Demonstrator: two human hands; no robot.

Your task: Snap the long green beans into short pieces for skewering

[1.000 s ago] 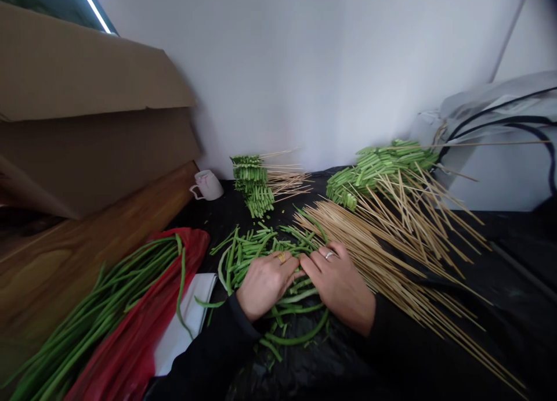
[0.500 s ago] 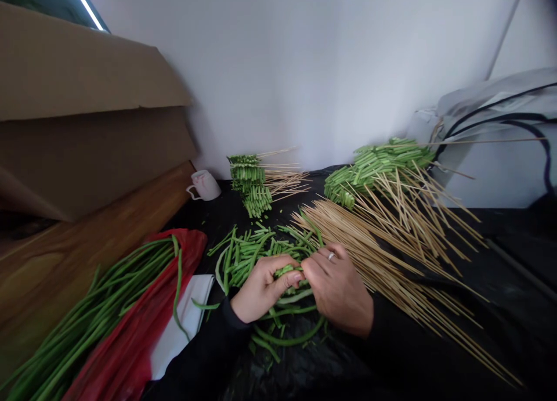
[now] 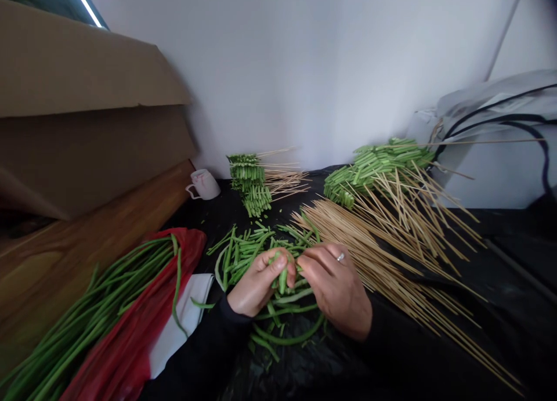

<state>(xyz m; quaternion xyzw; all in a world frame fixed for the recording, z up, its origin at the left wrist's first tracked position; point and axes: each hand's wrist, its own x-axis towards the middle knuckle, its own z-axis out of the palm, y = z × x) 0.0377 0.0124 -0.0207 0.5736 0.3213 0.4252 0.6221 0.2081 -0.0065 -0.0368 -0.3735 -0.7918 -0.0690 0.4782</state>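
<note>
My left hand [image 3: 255, 285] is closed round a few cut green bean pieces [image 3: 282, 280], its thumb pressed on top of them. Close beside it, the fingertips of my right hand [image 3: 342, 291] are pinched together; what they hold, if anything, is hidden. A ring sits on one right finger. Beneath and behind both hands lies a loose heap of cut green beans [image 3: 243, 253], with some longer curved pieces [image 3: 296, 337] nearer me. A thick bundle of bare bamboo skewers [image 3: 383, 253] spreads out to the right of my right hand.
Skewered beans stand stacked by the wall, one stack [image 3: 250, 180] left and a larger one [image 3: 383, 166] right. Long beans [image 3: 96, 317] lie on a red bag [image 3: 117, 343]. A white mug [image 3: 205, 185] and cardboard box [image 3: 87, 70] are at left, a plastic-covered container [image 3: 487, 169] at right.
The bean pieces in my left hand have turned from lying sideways to pointing down towards me. My left thumb has moved up, and my right fingertips have drawn slightly apart from the left.
</note>
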